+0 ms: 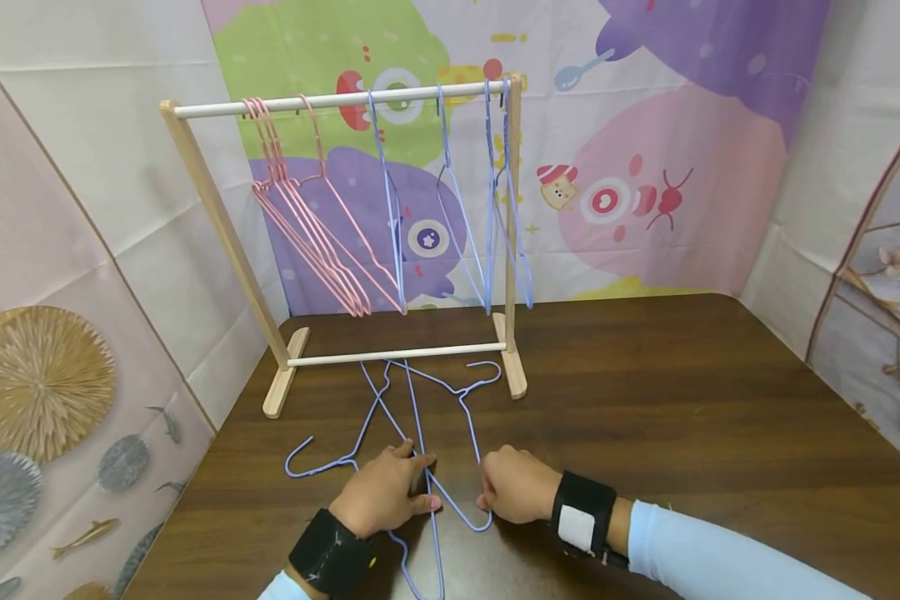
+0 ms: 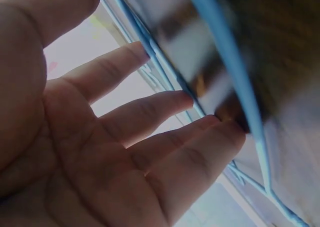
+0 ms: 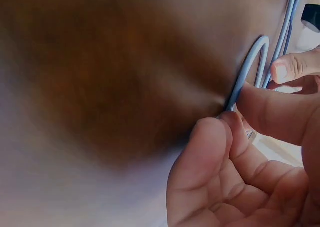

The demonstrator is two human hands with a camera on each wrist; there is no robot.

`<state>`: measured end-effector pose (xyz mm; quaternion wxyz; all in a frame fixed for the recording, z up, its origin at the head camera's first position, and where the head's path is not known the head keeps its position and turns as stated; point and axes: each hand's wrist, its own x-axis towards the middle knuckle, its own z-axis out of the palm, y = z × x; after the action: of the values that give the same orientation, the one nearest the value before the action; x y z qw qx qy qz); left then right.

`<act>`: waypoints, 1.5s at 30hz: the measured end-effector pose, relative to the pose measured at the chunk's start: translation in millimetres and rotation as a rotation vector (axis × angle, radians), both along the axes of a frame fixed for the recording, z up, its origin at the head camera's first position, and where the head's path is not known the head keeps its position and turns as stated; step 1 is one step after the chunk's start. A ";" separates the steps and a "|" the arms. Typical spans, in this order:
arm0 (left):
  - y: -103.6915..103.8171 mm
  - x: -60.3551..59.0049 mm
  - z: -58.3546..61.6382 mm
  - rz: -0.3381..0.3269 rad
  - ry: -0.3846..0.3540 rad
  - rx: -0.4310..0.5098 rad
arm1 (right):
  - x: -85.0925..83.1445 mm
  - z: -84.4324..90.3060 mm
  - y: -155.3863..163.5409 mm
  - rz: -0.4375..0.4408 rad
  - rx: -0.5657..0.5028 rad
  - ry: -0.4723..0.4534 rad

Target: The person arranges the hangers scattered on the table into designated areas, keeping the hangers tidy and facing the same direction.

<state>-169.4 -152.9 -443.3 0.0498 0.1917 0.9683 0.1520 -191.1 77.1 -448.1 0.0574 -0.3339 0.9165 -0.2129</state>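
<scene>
Two blue wire clothes hangers lie crossed on the table. The left hanger [image 1: 322, 471] has its hook to the left, and the right hanger [image 1: 472, 425] has its hook up at the right. My left hand [image 1: 386, 487] rests over the crossing bars, with its fingers [image 2: 145, 112] extended and the tips against the blue wire. With thumb and fingers, my right hand [image 1: 517, 483] pinches the right hanger near its lower right corner; the rounded wire end [image 3: 257, 42] sticks out beyond the fingertips in the right wrist view.
Behind the hands stands a wooden rack [image 1: 397, 356] with a white top rail [image 1: 330, 100]. Several pink hangers [image 1: 318, 258] hang at its left, several blue hangers [image 1: 465, 233] toward its right. The brown table [image 1: 645, 417] reaches back to a cartoon-print cloth [image 1: 645, 150].
</scene>
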 end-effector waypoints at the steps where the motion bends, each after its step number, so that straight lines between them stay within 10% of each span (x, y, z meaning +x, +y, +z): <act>1: 0.7 1.5 0.4 -0.008 -0.002 0.000 | 2.3 -0.2 1.5 0.006 0.000 0.001; 13: 2.7 13.2 5.0 -0.073 0.019 -0.036 | 17.2 2.0 13.8 0.000 0.011 -0.020; 45: -11.5 13.4 12.4 -0.029 -0.002 -0.051 | -8.6 -0.1 123.2 -0.228 0.069 0.032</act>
<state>-156.0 -164.4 -430.9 0.0580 0.2044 0.9689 0.1268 -199.7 200.3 -448.2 0.0293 -0.2286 0.9561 -0.1811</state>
